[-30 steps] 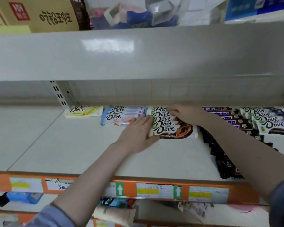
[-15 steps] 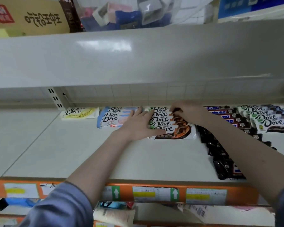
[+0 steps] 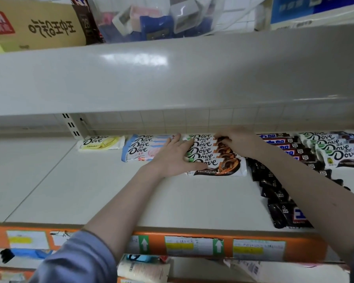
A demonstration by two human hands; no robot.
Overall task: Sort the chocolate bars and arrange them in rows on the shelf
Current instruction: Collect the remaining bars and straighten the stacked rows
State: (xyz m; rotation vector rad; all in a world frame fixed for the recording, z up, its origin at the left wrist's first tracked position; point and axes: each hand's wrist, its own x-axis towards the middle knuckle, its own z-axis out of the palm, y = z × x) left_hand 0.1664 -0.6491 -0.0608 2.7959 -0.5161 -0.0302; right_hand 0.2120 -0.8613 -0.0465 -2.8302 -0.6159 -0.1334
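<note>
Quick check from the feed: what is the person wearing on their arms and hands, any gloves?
No gloves: the left hand and right hand are bare. Both forearms are uncovered, with grey-blue sleeves pushed up toward the elbows. No rings, watch or markings are visible.

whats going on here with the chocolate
A person is tidying Dove bars on a white shelf. The left hand lies flat against the left end of the brown-and-orange Dove row; the right hand touches its far end. Pink-and-blue bars and one yellow bar lie to the left.
</note>
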